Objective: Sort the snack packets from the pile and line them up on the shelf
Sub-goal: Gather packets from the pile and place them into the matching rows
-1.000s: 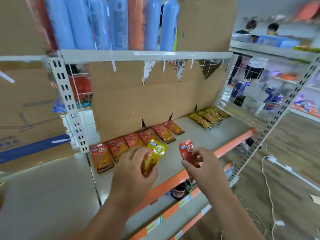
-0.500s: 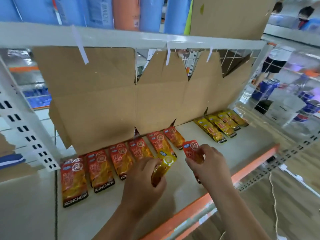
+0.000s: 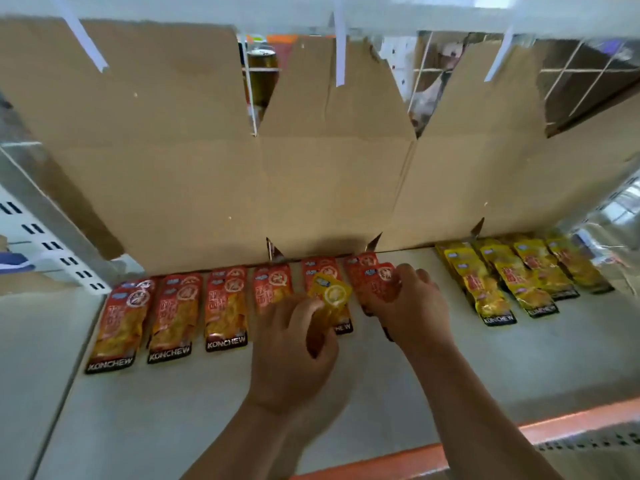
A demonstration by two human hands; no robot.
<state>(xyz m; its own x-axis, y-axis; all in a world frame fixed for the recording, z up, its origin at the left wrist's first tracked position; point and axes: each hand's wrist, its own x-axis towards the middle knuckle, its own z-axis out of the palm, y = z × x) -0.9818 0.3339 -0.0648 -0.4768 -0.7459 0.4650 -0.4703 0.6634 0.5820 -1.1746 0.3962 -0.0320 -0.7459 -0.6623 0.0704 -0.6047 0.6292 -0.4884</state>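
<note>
Several red snack packets [image 3: 171, 315] lie in a row along the back of the white shelf [image 3: 173, 410], and several yellow packets [image 3: 502, 278] lie in a row at the right. My left hand [image 3: 294, 351] grips a yellow packet [image 3: 330, 294] above the red row. My right hand [image 3: 412, 306] pinches a red packet [image 3: 379, 282] down on the right end of the red row, on top of the last red packet there.
Brown cardboard [image 3: 311, 185] lines the back of the shelf, hung with white tape strips from the upper shelf [image 3: 311, 12]. An orange rail [image 3: 433, 459] edges the shelf front. A white slotted upright [image 3: 45, 244] stands at the left.
The view moved in close to the shelf. Both hands reached forward: the right hand brought the red packet down onto the end of the red row, the left carried the yellow packet above that row.
</note>
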